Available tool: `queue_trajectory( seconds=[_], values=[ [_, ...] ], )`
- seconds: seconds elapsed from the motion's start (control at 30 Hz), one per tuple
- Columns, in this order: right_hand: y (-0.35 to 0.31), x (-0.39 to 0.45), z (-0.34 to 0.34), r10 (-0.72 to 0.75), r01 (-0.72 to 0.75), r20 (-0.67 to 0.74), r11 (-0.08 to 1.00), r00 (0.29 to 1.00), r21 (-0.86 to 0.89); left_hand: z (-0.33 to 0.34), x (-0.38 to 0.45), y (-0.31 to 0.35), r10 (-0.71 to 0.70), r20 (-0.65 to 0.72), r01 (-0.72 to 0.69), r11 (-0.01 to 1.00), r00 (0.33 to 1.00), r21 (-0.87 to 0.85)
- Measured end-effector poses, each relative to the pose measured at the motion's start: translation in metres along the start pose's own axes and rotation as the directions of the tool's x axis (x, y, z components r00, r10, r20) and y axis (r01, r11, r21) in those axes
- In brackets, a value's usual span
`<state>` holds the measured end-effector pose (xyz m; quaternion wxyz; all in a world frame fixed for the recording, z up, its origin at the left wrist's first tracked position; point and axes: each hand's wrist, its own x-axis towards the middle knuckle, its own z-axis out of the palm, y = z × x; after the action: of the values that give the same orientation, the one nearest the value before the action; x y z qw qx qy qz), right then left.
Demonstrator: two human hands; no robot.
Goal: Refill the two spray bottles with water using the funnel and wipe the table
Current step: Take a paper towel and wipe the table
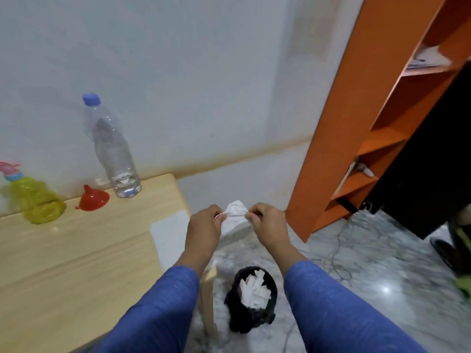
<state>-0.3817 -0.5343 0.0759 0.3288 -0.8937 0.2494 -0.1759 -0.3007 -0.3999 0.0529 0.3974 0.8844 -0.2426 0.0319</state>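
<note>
My left hand (204, 226) and my right hand (267, 224) both pinch a crumpled white tissue (235, 215), held in the air past the right end of the wooden table (76, 250) and above the floor. On the table near the wall stand a clear water bottle (112, 151) with a blue cap, nearly empty, and a red funnel (93, 198) lying mouth down. A yellow spray bottle (35, 197) with a pink head stands at the far left, blurred. Only one spray bottle shows.
A black bin (251, 301) holding white tissues stands on the marble floor below my hands. An orange shelf unit (356, 123) rises at the right, with cables on the floor beside it. A pale patch (170, 230) shows on the table's right end.
</note>
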Motion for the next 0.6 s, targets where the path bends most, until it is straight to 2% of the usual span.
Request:
queue_trajectory(
  seconds=[0.2,0.33,0.5,0.6],
  values=[
    [0.058,0.016,-0.017,0.135,-0.138,-0.064,0.99,0.989,-0.043,0.066,0.021,0.023,0.042,0.142,-0.031,0.997,0.989,-0.074],
    [0.106,0.026,-0.012,0.258,-0.261,-0.085,0.965,0.962,-0.024,0.118,0.027,0.025,0.038,0.235,-0.003,0.989,0.971,-0.149],
    [0.183,0.025,0.024,0.413,-0.413,-0.03,0.911,0.91,0.001,0.197,0.014,-0.005,-0.061,0.357,0.132,0.975,0.932,-0.178],
    [0.232,0.019,0.057,0.487,-0.488,0.04,0.873,0.872,-0.002,0.246,0.001,-0.033,-0.153,0.428,0.203,0.976,0.891,-0.073]
  ],
)
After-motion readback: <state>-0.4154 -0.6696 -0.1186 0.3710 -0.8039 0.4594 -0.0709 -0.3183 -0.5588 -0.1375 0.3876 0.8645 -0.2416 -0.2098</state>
